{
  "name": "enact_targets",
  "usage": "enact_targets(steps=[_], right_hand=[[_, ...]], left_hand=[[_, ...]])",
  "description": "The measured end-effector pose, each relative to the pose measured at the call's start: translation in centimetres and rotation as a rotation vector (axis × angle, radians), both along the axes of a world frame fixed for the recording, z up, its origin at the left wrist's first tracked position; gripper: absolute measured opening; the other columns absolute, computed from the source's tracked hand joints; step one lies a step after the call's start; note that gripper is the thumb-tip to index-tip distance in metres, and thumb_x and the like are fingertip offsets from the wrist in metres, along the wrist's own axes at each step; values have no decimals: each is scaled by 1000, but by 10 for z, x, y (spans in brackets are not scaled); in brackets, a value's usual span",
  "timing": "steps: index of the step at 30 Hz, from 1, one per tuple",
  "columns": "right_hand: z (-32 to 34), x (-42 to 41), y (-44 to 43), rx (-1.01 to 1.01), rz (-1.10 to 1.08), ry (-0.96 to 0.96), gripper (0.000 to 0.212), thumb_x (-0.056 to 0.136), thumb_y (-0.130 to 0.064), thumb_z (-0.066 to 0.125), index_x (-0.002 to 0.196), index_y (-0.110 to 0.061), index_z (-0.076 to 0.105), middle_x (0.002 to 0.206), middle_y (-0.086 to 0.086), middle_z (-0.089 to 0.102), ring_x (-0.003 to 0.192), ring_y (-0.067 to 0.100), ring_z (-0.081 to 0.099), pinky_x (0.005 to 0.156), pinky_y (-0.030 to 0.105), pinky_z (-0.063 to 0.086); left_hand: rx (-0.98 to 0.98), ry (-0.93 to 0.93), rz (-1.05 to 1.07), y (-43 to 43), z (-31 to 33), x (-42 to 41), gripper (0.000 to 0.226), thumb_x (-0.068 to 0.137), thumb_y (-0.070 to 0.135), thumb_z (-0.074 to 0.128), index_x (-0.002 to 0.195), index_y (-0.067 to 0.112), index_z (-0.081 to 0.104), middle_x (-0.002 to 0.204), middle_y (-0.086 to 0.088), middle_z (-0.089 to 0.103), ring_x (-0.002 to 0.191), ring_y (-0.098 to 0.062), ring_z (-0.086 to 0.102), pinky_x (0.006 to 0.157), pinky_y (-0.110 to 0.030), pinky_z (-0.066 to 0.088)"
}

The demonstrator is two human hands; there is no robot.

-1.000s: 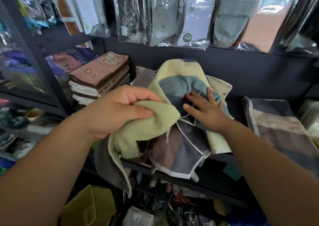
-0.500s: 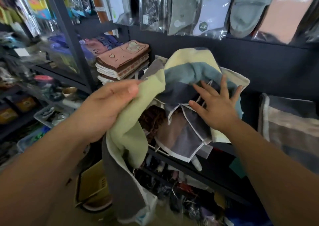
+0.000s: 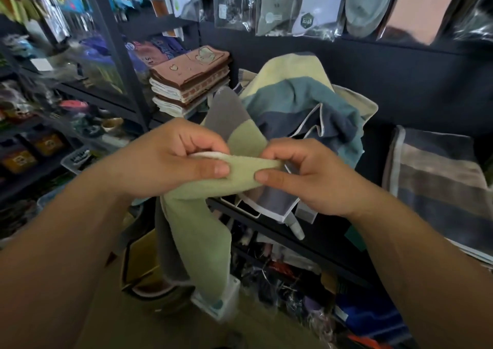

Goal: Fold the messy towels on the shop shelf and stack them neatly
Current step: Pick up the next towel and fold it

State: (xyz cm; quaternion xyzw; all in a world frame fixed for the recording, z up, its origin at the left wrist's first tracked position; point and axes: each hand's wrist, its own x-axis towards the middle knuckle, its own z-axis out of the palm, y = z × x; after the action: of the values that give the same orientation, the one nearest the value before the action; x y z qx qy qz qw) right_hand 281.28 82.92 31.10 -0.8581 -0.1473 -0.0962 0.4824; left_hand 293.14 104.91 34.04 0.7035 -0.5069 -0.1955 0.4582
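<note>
A green and grey towel [image 3: 202,231] hangs in front of the dark shelf [image 3: 314,239], clear of the heap behind it. My left hand [image 3: 170,162] pinches its top edge between thumb and fingers. My right hand [image 3: 304,175] grips the same edge right beside it. The rest of the towel droops below my hands. On the shelf lies a messy pile of towels [image 3: 301,100] in yellow, teal and navy, with white-edged corners hanging over the shelf front.
A neat stack of pink and brown folded towels [image 3: 186,81] sits to the left of the pile. A grey striped folded towel [image 3: 437,183] lies on the right. Packaged socks [image 3: 306,4] hang above. A yellow basket [image 3: 141,258] and loose goods crowd the floor below.
My right hand left the pile and took hold of the green towel's edge next to my left hand. The towel has been lifted off the heap and hangs free.
</note>
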Motion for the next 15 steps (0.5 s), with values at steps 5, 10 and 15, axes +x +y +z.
enact_targets(steps=[5, 10, 15], right_hand=[[18, -36, 7, -236, -68, -183, 23, 79, -37, 83, 77, -21, 66, 70, -4, 56, 73, 11, 51, 66, 14, 36], [29, -60, -19, -460, -103, -136, 18, 80, -39, 82, 80, -26, 70, 70, -8, 57, 76, 11, 56, 63, 19, 41], [-9, -57, -53, -526, -196, 130, 40, 84, -39, 79, 58, -24, 51, 58, 0, 51, 59, 16, 54, 57, 32, 42]], left_hand=[[-36, 287, -230, 12, -22, 4, 31, 81, 46, 78, 81, 15, 75, 65, 7, 66, 53, -3, 57, 50, -15, 43], [-136, 362, -33, 3, -49, 6, 19, 68, 41, 86, 71, 25, 76, 64, 6, 67, 54, -4, 59, 51, -17, 46], [-31, 104, 187, -25, -53, 9, 21, 87, 8, 73, 74, 24, 77, 67, 2, 71, 60, -5, 63, 56, -17, 50]])
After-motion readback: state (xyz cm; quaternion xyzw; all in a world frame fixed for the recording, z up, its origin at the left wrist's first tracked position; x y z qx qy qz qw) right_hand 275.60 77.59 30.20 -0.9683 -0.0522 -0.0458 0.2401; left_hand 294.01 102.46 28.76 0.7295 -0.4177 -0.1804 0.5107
